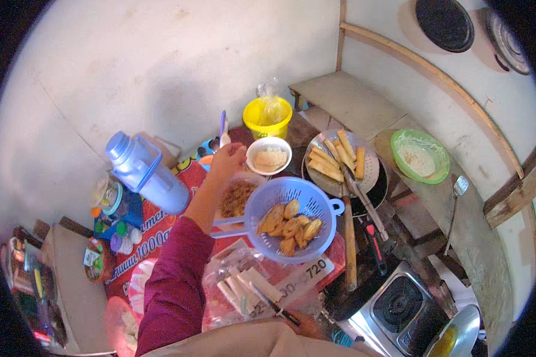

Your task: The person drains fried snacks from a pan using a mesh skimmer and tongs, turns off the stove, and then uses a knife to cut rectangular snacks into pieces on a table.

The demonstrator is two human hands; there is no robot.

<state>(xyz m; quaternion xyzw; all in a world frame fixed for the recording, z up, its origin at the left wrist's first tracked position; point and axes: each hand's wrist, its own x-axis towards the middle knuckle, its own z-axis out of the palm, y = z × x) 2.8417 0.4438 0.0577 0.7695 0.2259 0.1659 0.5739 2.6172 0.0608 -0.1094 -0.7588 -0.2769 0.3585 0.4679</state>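
My left hand (230,156) reaches over the table, with its bent fingers at the left rim of a white bowl (270,156) of pale paste. Whether they grip anything is hidden. A spoon with a purple handle (224,120) stands just behind that hand. Below the forearm is a container of brown crumbly filling (237,198), partly covered by a blue plastic colander (315,189) holding fried pieces (290,223). Low in the view, my right hand (311,326) is partly hidden by clothing, beside the black handle of a knife (288,316). The blade lies over uncooked rolls (245,290) on clear plastic.
Fried rolls (337,156) rest on a perforated skimmer (317,143) over a dark pan (375,196), with tongs (362,192) across. A blue thermos jug (147,174) stands left, a yellow bucket (265,129) behind. At right are a green bowl (422,176) and a gas stove (397,308).
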